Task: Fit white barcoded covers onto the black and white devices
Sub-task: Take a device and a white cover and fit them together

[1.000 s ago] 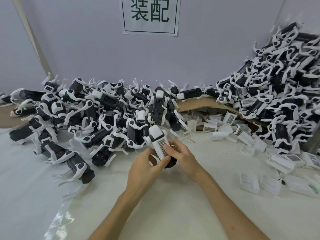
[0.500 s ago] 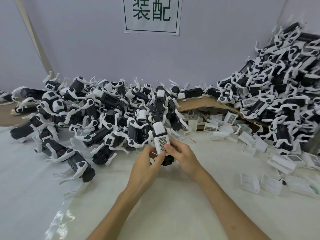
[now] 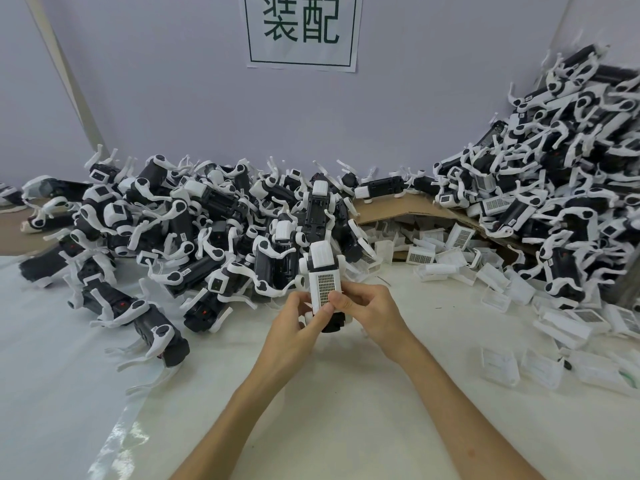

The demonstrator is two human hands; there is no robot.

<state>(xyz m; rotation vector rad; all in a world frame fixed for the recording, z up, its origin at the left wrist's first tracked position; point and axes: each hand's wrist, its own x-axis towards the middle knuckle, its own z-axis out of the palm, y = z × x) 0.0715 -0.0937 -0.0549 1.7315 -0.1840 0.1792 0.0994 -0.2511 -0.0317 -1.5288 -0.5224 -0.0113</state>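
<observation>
1. The grip is clamped: left hand (image 3: 294, 327) and right hand (image 3: 374, 306) are curling round one device (image 3: 323, 261), thumbs pressing its barcoded cover (image 3: 325, 285), mid-tabletop (image 3: 346, 410).
2. A device heap (image 3: 194, 220) is crowding just behind.
3. Loose covers (image 3: 433, 251) and a taller heap (image 3: 554, 168) are filling the right; the near tabletop is lying bare.

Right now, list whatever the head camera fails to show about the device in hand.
Head view only:
- held device: lower end covered by the left hand and right hand.
- barcoded cover: print too small to read; bottom edge under the thumbs.
- right pile: cut off by the frame edge.
</observation>
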